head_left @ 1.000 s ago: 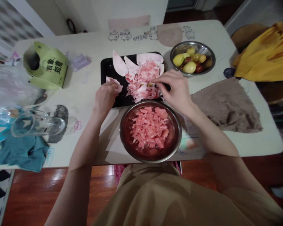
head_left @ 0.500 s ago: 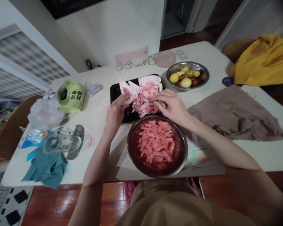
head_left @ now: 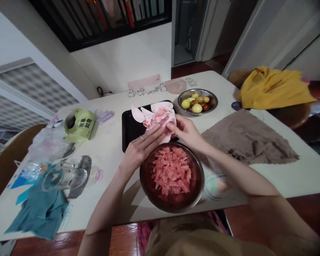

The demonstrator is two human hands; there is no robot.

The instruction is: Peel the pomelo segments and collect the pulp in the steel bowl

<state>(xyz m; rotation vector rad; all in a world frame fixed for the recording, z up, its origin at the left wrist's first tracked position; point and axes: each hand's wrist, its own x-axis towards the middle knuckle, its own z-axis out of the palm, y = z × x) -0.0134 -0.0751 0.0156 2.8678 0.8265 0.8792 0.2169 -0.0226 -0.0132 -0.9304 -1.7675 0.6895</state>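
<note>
A black tray (head_left: 129, 128) holds a heap of pink and white pomelo peel and membrane (head_left: 157, 115). My left hand (head_left: 142, 147) lies with fingers stretched flat against the near left side of the heap. My right hand (head_left: 185, 131) presses the heap's near right side, fingers partly curled on the scraps. Just in front of both hands stands a steel bowl (head_left: 197, 183) filled with peeled pink pomelo flesh (head_left: 172, 170).
A steel bowl of small yellow and red fruit (head_left: 197, 101) sits behind the tray. A brown cloth (head_left: 245, 138) lies at the right, a yellow cloth (head_left: 272, 87) on a chair beyond. At the left are a green carton (head_left: 81, 122), a glass jug (head_left: 61, 177), a teal cloth (head_left: 41, 209) and plastic bags (head_left: 49, 142).
The camera has tilted up and back. My left hand has moved from the tray's left side to the heap, and both hands now close in on the peel.
</note>
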